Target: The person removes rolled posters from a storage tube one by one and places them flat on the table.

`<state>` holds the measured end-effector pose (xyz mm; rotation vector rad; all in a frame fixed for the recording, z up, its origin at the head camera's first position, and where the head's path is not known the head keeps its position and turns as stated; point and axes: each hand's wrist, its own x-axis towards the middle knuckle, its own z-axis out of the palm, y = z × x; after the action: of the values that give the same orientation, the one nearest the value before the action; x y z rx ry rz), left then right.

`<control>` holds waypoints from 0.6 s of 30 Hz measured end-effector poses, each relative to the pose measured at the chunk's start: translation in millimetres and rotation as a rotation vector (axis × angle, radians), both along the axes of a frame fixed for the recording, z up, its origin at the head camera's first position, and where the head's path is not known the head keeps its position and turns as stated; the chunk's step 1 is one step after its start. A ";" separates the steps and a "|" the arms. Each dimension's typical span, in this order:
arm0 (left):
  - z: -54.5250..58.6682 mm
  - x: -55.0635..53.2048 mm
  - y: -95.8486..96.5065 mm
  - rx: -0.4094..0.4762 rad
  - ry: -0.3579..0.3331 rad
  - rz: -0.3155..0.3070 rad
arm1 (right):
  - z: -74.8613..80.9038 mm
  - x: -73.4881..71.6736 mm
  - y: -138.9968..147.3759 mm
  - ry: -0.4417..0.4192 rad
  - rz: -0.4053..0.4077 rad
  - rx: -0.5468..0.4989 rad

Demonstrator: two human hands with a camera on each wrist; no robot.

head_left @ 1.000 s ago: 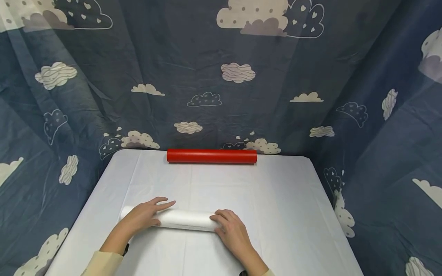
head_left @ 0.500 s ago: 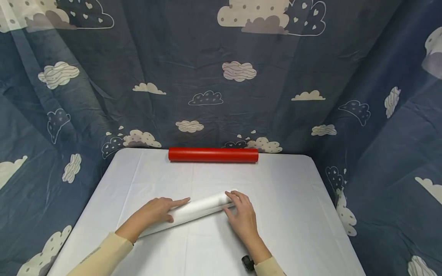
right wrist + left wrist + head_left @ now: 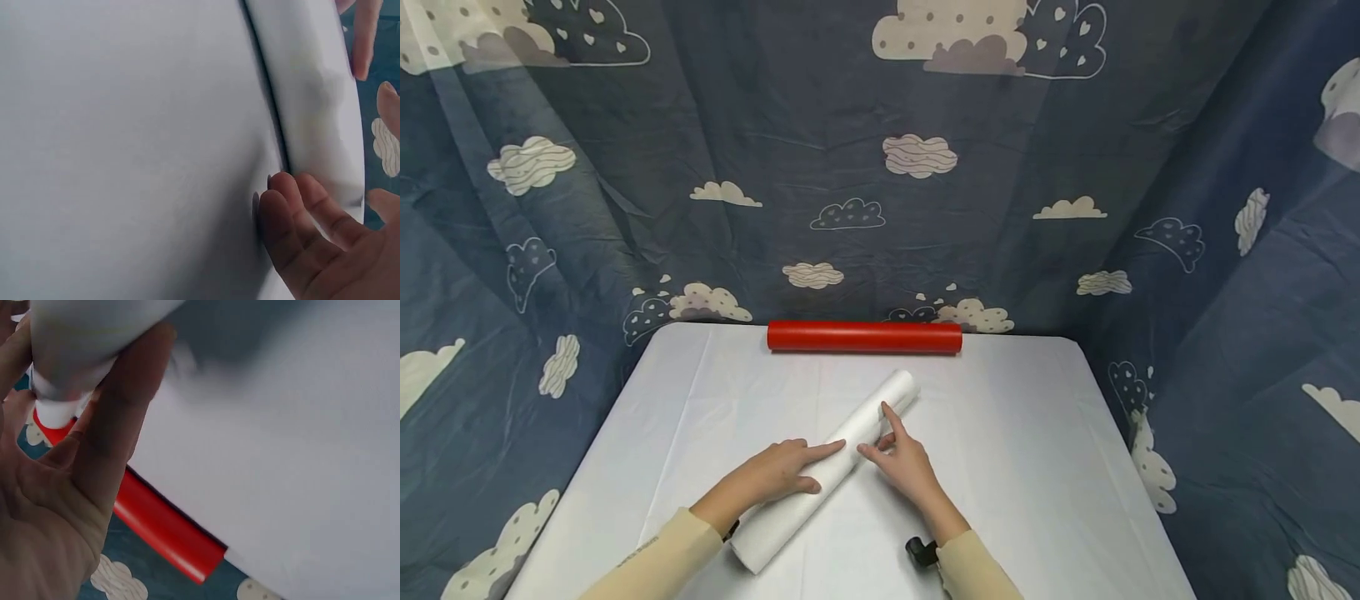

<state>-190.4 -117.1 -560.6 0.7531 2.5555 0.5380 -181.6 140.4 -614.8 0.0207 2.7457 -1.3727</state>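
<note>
In the head view a white roll (image 3: 790, 518) lies slantwise on the white tabletop, its far end toward the back right. My left hand (image 3: 781, 473) grips its middle from the left, index finger stretched along the top. The left wrist view shows the roll (image 3: 94, 337) between the left thumb and fingers. Farther up the roll, my right hand (image 3: 904, 463) holds it from the right, index fingertip on its surface and thumb at the near side. Right fingertips (image 3: 278, 206) bend in at the side of the roll (image 3: 312, 81) in the right wrist view.
A red roll (image 3: 865, 337) lies along the back edge of the white-covered table (image 3: 1022, 467). Dark blue cloud-print fabric (image 3: 850, 108) hangs behind and at both sides. A small black device (image 3: 920, 552) sits at the right wrist.
The white roll has turned from nearly level to a steep slant, its right end swinging away and its left end coming nearer. Both hands have stayed on it; the left has shifted right.
</note>
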 end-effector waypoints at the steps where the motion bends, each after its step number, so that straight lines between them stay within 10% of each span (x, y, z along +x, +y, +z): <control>1: -1.4 1.4 3.3 0.008 -0.007 0.002 | -0.2 -2.5 -0.4 -0.006 -0.003 0.002; 18: -25.8 27.7 55.9 0.179 0.033 0.248 | 5.6 -49.1 13.0 -0.124 0.136 0.026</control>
<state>-162.7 -61.2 -586.4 0.5068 2.6745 0.8490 -230.7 153.4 -609.2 -0.0757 2.6105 -1.2569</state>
